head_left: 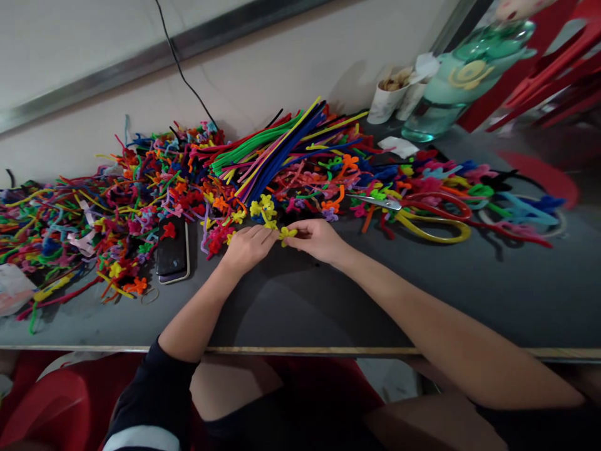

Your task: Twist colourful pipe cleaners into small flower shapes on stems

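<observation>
Pinched in the fingertips of my right hand (317, 239) is a small yellow pipe-cleaner flower (288, 233), low over the dark table. Close beside it on the left, my left hand (251, 249) is closed with its back toward me. Its fingertips are hidden, so what they grip does not show. Just beyond my hands lies a cluster of yellow pipe-cleaner flowers (263, 207), with more coloured flowers around it.
Loose pipe cleaners (277, 150) lie bundled on a long heap of colourful pieces (141, 169) along the wall. A phone (171, 254) rests to the left. To the right are scissors (434, 216), paper cups (387, 100) and a green bottle (434, 116). The table edge (310, 351) runs near me.
</observation>
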The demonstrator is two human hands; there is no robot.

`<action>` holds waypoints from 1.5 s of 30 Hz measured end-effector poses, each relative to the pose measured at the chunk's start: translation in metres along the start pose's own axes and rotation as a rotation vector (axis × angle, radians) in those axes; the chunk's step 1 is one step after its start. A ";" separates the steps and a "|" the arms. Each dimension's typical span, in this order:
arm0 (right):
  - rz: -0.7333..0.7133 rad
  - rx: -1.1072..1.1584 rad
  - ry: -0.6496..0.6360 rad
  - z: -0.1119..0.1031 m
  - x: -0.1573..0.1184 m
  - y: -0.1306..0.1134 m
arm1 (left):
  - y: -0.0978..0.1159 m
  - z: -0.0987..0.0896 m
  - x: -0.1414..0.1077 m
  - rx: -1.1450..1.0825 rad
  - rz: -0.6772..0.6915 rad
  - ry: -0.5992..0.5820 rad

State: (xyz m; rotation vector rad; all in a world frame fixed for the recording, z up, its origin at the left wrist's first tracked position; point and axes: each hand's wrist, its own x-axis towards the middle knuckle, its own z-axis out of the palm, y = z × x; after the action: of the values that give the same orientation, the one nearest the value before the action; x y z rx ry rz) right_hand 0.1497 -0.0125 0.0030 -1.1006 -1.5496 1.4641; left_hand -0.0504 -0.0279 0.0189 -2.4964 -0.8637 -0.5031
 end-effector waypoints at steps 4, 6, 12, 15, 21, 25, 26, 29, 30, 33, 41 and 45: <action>-0.018 -0.030 -0.010 -0.002 0.001 0.000 | 0.000 0.003 0.000 -0.048 -0.005 0.036; -0.019 -0.038 -0.010 -0.002 0.001 0.000 | 0.001 0.004 0.000 -0.076 -0.027 0.042; -0.030 -0.038 0.021 -0.001 0.001 0.000 | 0.003 0.005 0.001 -0.153 -0.087 0.024; -0.005 -0.004 0.061 -0.001 0.001 -0.001 | 0.004 0.005 0.002 -0.208 -0.147 0.029; 0.027 0.020 0.084 0.002 -0.001 -0.005 | 0.013 0.009 0.007 -0.443 -0.457 0.127; 0.011 0.017 0.078 0.005 -0.002 -0.007 | 0.017 0.010 0.008 -0.575 -0.647 0.146; 0.007 0.017 0.079 0.006 -0.003 -0.007 | 0.017 0.010 0.008 -0.587 -0.667 0.148; -0.020 -0.010 0.075 0.006 -0.003 -0.006 | 0.018 0.011 0.006 -0.557 -0.650 0.155; -0.029 -0.030 0.070 0.006 -0.003 -0.005 | 0.018 0.011 0.006 -0.515 -0.614 0.154; -0.044 -0.082 0.051 0.006 -0.003 -0.001 | 0.020 0.009 0.005 -0.337 -0.485 0.133; 0.006 0.011 0.059 0.011 -0.004 -0.003 | 0.024 0.002 0.006 -0.123 -0.321 0.091; 0.066 0.062 0.110 0.010 -0.004 -0.006 | 0.026 0.001 0.010 -0.325 -0.438 0.121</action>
State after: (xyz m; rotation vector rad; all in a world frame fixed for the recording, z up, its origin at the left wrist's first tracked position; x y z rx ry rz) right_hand 0.1408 -0.0199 0.0086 -1.1855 -1.3946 1.4600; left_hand -0.0258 -0.0408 0.0157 -2.5190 -1.3818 -0.9994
